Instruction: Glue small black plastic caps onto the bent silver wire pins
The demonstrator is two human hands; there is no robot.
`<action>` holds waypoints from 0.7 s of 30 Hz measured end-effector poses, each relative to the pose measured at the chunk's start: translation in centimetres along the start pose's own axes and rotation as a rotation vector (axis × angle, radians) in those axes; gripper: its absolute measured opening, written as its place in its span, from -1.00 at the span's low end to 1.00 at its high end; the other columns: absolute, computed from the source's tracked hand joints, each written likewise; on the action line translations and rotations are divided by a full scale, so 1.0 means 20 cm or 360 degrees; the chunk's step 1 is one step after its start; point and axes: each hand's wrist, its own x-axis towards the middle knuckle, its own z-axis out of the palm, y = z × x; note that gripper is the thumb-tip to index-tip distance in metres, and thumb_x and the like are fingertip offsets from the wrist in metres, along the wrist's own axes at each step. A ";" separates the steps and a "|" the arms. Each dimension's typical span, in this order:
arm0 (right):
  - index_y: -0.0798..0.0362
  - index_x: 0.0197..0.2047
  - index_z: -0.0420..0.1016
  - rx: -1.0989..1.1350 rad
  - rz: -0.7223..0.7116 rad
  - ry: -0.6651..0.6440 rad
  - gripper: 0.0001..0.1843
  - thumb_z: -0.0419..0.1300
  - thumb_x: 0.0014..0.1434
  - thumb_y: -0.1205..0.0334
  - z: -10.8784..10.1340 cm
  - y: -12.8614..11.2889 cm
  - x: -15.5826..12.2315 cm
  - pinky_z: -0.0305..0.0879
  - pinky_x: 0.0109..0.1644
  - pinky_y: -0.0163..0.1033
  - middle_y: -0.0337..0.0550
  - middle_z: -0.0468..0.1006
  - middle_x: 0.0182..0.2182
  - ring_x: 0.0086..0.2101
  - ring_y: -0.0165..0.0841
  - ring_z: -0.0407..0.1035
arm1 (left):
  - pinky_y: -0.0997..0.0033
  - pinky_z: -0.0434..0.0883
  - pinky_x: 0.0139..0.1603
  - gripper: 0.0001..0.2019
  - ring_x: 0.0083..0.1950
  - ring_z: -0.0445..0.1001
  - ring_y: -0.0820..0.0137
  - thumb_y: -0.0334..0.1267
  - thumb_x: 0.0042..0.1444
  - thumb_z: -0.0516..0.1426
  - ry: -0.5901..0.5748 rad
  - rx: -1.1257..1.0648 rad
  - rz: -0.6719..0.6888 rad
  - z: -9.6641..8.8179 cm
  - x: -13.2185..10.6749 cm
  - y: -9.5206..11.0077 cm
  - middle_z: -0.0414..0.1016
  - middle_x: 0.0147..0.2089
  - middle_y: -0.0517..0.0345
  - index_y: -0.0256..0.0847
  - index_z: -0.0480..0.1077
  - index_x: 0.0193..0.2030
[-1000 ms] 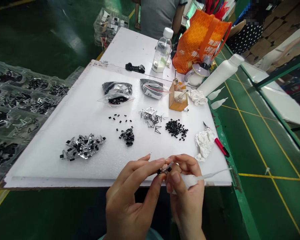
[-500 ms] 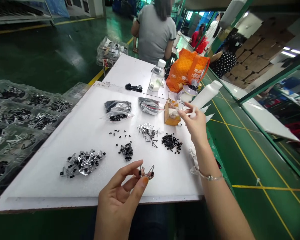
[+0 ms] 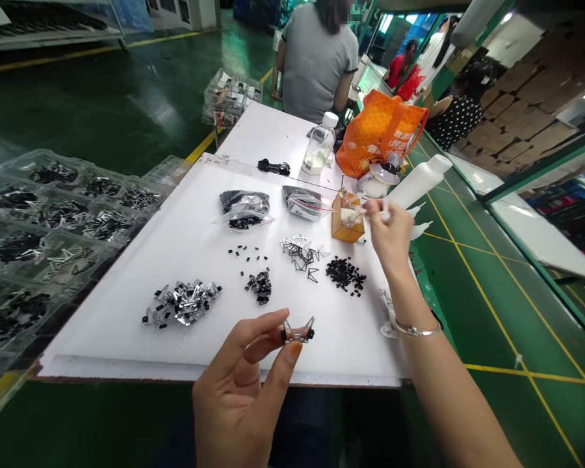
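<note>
Hand, left (image 3: 236, 383), is pinching a small bent wire part (image 3: 298, 333) between thumb and fingertips, a black piece showing at each end, and is holding it up just above the near edge of the white foam board (image 3: 92, 331). A light grip on something this small could let it slip, and it could then drop among the loose parts.

Hand, right (image 3: 390, 237), is pinching what looks like a white plastic dropper (image 3: 384, 211), its tip reaching toward a small cardboard box (image 3: 347, 221). A bracelet (image 3: 419, 331) is sitting on that wrist. An unsteady tip could knock the box or drip onto the foam.

Parts on the foam board, nearest first: a mixed heap of metal and black pieces (image 3: 181, 303); a small black cluster (image 3: 259, 286); a pile of black pieces (image 3: 345, 274); a tangle of bent wire parts (image 3: 298, 253). These piles are lying fairly close together, so a careless sweep of the forearm could mix them.

Beyond them: two zip bags (image 3: 244, 211) (image 3: 303, 203), a white squeeze bottle (image 3: 416, 182) leaning over the board's far corner, a water bottle (image 3: 319, 153) and an orange bag (image 3: 381, 133). Stacked clear plastic trays (image 3: 53, 214) are lying off to the left. A co-worker in a grey shirt (image 3: 319, 68) is sitting at the far end.
</note>
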 end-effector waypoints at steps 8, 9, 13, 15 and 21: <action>-0.01 -0.34 0.52 0.1280 0.0444 -0.0065 -0.71 0.20 0.39 0.04 -0.35 -0.43 -0.47 0.23 -0.36 -0.24 -0.34 0.36 -0.46 -0.63 -0.54 0.02 | 0.59 0.62 -0.04 -0.68 -0.15 0.69 0.45 -0.46 0.18 0.30 -0.0012 0.0051 0.0073 0.02 0.00 0.01 0.71 -0.12 0.31 0.10 0.63 -0.05; -0.01 -0.35 0.53 0.1317 0.0451 -0.0094 -0.73 0.22 0.38 0.08 -0.38 -0.46 -0.53 0.22 -0.39 -0.26 -0.34 0.36 -0.47 -0.63 -0.55 0.02 | 0.63 0.61 -0.03 -0.66 -0.14 0.69 0.48 -0.48 0.18 0.29 -0.0026 0.0050 0.0078 0.02 0.00 0.01 0.71 -0.12 0.34 0.12 0.63 -0.05; 0.00 -0.33 0.59 0.1290 0.0431 -0.0063 -0.76 0.27 0.35 0.08 -0.39 -0.47 -0.62 0.10 -0.54 -0.31 -0.30 0.37 -0.48 -0.60 -0.54 0.10 | 0.70 0.57 -0.02 -0.63 -0.13 0.67 0.52 -0.50 0.18 0.28 -0.0048 0.0057 0.0068 0.03 0.00 0.02 0.70 -0.11 0.37 0.14 0.62 -0.04; 0.00 -0.33 0.60 0.1291 0.0449 -0.0082 -0.76 0.28 0.34 0.08 -0.38 -0.46 -0.63 0.04 -0.58 -0.32 -0.29 0.37 -0.48 -0.61 -0.54 0.10 | 0.70 0.57 -0.03 -0.64 -0.13 0.67 0.53 -0.49 0.18 0.29 -0.0050 0.0064 0.0061 0.03 0.00 0.02 0.69 -0.11 0.38 0.15 0.62 -0.05; 0.00 -0.35 0.55 0.1308 0.0467 -0.0038 -0.74 0.24 0.36 0.08 -0.37 -0.44 -0.61 0.22 -0.45 -0.29 -0.33 0.35 -0.49 -0.63 -0.55 0.09 | 0.67 0.59 -0.03 -0.64 -0.13 0.69 0.50 -0.49 0.19 0.28 -0.0058 0.0070 0.0050 0.03 0.00 0.01 0.69 -0.10 0.36 0.15 0.62 -0.04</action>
